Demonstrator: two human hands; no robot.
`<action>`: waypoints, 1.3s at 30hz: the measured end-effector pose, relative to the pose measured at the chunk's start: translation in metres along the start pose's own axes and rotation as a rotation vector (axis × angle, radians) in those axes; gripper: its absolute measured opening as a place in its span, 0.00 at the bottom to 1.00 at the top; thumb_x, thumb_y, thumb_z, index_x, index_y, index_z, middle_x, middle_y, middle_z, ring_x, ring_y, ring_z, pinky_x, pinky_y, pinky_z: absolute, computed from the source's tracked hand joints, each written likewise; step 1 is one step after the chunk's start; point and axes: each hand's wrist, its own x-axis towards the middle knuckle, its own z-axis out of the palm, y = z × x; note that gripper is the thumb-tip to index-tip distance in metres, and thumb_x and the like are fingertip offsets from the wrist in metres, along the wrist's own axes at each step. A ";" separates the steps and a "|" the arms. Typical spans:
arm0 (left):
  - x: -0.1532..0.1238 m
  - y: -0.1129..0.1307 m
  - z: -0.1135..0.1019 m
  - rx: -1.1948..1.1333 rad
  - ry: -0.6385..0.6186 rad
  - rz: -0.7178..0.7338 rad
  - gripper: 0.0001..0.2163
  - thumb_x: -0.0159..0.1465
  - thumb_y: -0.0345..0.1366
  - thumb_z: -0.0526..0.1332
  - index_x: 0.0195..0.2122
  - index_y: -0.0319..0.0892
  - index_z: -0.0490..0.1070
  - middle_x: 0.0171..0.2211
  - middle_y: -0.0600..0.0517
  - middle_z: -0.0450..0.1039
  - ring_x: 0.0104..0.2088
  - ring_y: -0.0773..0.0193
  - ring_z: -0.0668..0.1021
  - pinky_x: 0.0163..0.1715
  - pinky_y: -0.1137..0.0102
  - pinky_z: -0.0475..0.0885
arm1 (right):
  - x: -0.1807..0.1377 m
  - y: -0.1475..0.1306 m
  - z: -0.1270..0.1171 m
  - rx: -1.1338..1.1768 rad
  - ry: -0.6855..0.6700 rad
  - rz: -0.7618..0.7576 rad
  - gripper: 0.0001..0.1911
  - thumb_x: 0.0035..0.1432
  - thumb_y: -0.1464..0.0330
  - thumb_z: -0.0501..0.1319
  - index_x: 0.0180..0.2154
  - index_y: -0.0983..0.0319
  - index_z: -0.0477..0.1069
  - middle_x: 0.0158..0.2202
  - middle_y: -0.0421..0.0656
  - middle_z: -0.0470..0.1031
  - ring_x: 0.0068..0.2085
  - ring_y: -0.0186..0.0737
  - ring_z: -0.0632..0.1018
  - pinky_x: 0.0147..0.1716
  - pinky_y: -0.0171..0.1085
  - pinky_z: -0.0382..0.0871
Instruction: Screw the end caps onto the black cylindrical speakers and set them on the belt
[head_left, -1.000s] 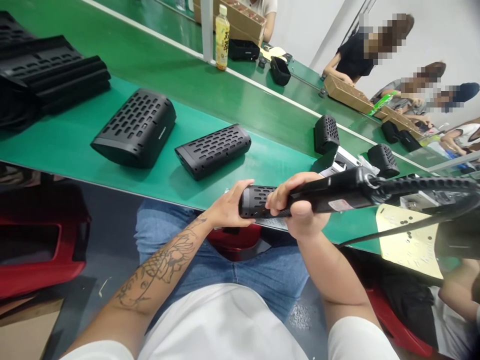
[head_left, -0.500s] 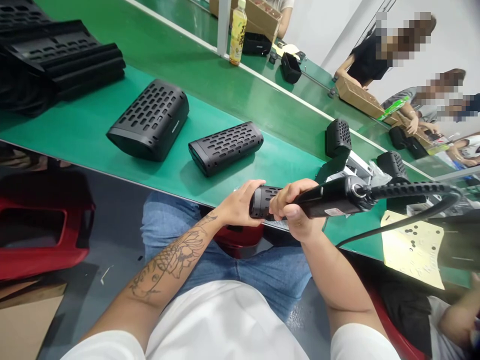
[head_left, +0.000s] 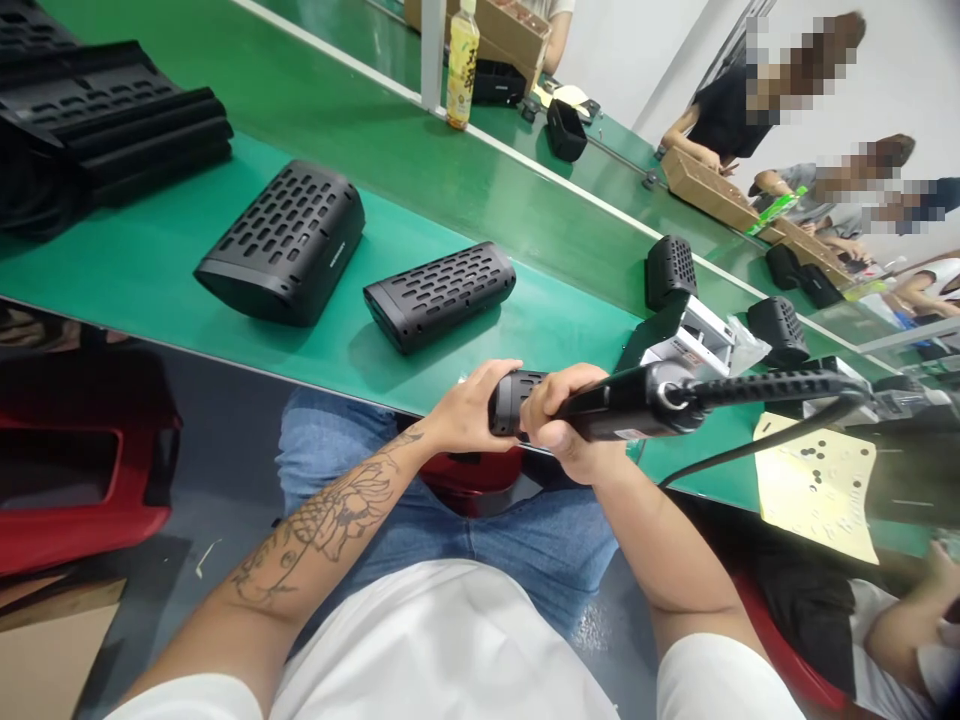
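Note:
My left hand (head_left: 469, 410) is wrapped round the end of a small black perforated speaker housing (head_left: 512, 397) held over my lap at the edge of the green belt (head_left: 315, 350). My right hand (head_left: 562, 420) grips a black electric screwdriver (head_left: 630, 403), its tip pressed against the housing. The tool's coiled cable (head_left: 765, 385) runs off to the right. Two larger black perforated housings (head_left: 281, 245) (head_left: 439, 295) lie on the belt just beyond my hands.
A stack of black trays (head_left: 105, 110) sits at the far left. More black housings (head_left: 671, 270) (head_left: 778, 330), a white box (head_left: 701, 335) and a yellow sheet with dots (head_left: 814, 490) lie to the right. A bottle (head_left: 462, 65) stands behind. Other people work at cardboard boxes (head_left: 705, 188) across the line. A red stool (head_left: 82, 480) stands left.
The view shifted a little; my hands, the housing and the screwdriver stay together in the same grip, with the tool drawn slightly left.

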 end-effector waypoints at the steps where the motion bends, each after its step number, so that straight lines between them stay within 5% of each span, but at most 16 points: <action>1: -0.002 -0.001 -0.001 -0.009 0.017 -0.001 0.54 0.59 0.48 0.87 0.84 0.57 0.65 0.79 0.41 0.78 0.75 0.31 0.86 0.77 0.37 0.85 | 0.001 -0.005 0.001 -0.012 0.014 -0.011 0.25 0.67 0.45 0.87 0.43 0.52 0.79 0.25 0.31 0.77 0.21 0.38 0.77 0.25 0.41 0.79; 4: -0.006 -0.001 -0.001 0.010 0.105 -0.024 0.51 0.59 0.49 0.87 0.81 0.54 0.68 0.76 0.41 0.80 0.74 0.32 0.87 0.80 0.37 0.83 | 0.004 -0.038 -0.015 -0.052 0.163 -0.129 0.28 0.69 0.37 0.83 0.44 0.50 0.79 0.23 0.29 0.74 0.18 0.37 0.74 0.24 0.42 0.81; 8: 0.022 0.004 0.012 0.045 0.291 -0.125 0.49 0.64 0.50 0.86 0.82 0.52 0.66 0.78 0.39 0.77 0.78 0.32 0.84 0.82 0.37 0.81 | 0.004 -0.088 -0.085 -0.220 0.564 -0.313 0.26 0.71 0.39 0.82 0.44 0.50 0.80 0.21 0.27 0.70 0.16 0.36 0.73 0.21 0.40 0.79; 12: 0.125 0.011 0.043 -0.006 0.531 -0.256 0.50 0.69 0.48 0.85 0.85 0.50 0.59 0.80 0.36 0.73 0.82 0.36 0.80 0.86 0.39 0.76 | 0.001 -0.085 -0.173 -0.509 0.894 -0.274 0.31 0.61 0.41 0.89 0.39 0.55 0.80 0.23 0.30 0.76 0.20 0.36 0.78 0.23 0.39 0.81; 15: 0.228 0.016 0.064 0.015 0.628 -0.404 0.51 0.73 0.45 0.83 0.88 0.47 0.53 0.83 0.31 0.68 0.85 0.38 0.76 0.88 0.42 0.72 | -0.004 -0.057 -0.218 -0.560 0.946 -0.273 0.36 0.59 0.36 0.88 0.39 0.55 0.77 0.23 0.30 0.77 0.20 0.37 0.79 0.25 0.40 0.82; 19: 0.335 0.011 0.070 0.103 0.625 -0.520 0.49 0.77 0.44 0.81 0.90 0.43 0.54 0.85 0.27 0.67 0.87 0.36 0.73 0.89 0.43 0.68 | -0.011 -0.030 -0.240 -0.490 0.915 -0.209 0.35 0.60 0.39 0.88 0.39 0.54 0.73 0.21 0.28 0.75 0.18 0.36 0.76 0.24 0.39 0.80; 23: 0.376 -0.006 0.061 0.167 0.549 -0.571 0.52 0.76 0.42 0.81 0.92 0.36 0.52 0.88 0.22 0.61 0.89 0.35 0.69 0.91 0.42 0.62 | -0.015 -0.026 -0.240 -0.472 0.938 -0.165 0.35 0.60 0.38 0.88 0.40 0.53 0.73 0.21 0.27 0.74 0.19 0.36 0.77 0.25 0.39 0.80; 27: 0.365 -0.010 0.026 0.312 0.238 -0.570 0.67 0.67 0.53 0.87 0.95 0.37 0.47 0.91 0.18 0.56 0.90 0.21 0.64 0.90 0.28 0.54 | -0.020 -0.029 -0.234 -0.471 0.939 -0.143 0.35 0.60 0.37 0.87 0.40 0.54 0.74 0.22 0.29 0.75 0.19 0.37 0.78 0.24 0.39 0.78; 30: 0.317 -0.004 -0.033 0.631 -0.064 -0.368 0.63 0.66 0.68 0.84 0.93 0.41 0.60 0.90 0.24 0.62 0.92 0.16 0.59 0.92 0.25 0.42 | -0.028 -0.031 -0.225 -0.424 0.922 -0.149 0.34 0.61 0.39 0.88 0.40 0.55 0.75 0.22 0.29 0.75 0.20 0.36 0.78 0.25 0.39 0.79; 32: 0.270 0.003 -0.081 0.878 -0.121 -0.319 0.62 0.68 0.73 0.78 0.94 0.46 0.60 0.93 0.28 0.58 0.93 0.12 0.54 0.90 0.21 0.39 | -0.034 -0.032 -0.215 -0.363 0.910 -0.164 0.33 0.62 0.41 0.88 0.39 0.55 0.75 0.23 0.29 0.75 0.20 0.36 0.78 0.26 0.40 0.82; 34: 0.222 0.010 -0.125 1.019 -0.171 -0.468 0.67 0.66 0.74 0.79 0.97 0.48 0.53 0.93 0.25 0.58 0.90 0.06 0.60 0.87 0.18 0.50 | -0.037 -0.033 -0.205 -0.292 0.898 -0.182 0.30 0.63 0.43 0.88 0.40 0.54 0.76 0.23 0.29 0.75 0.20 0.37 0.78 0.26 0.41 0.83; 36: 0.183 0.019 -0.156 1.013 -0.261 -0.641 0.71 0.63 0.70 0.81 0.98 0.49 0.47 0.87 0.24 0.69 0.81 0.10 0.76 0.81 0.26 0.69 | -0.036 -0.037 -0.192 -0.230 0.889 -0.204 0.29 0.63 0.44 0.88 0.40 0.54 0.77 0.23 0.29 0.74 0.19 0.38 0.78 0.24 0.42 0.84; 39: 0.147 0.036 -0.171 0.938 -0.346 -0.616 0.68 0.64 0.64 0.79 0.99 0.55 0.45 0.78 0.31 0.82 0.68 0.23 0.88 0.69 0.44 0.83 | -0.034 -0.051 -0.171 -0.167 0.860 -0.231 0.28 0.62 0.44 0.89 0.40 0.53 0.78 0.23 0.30 0.74 0.19 0.38 0.76 0.23 0.42 0.83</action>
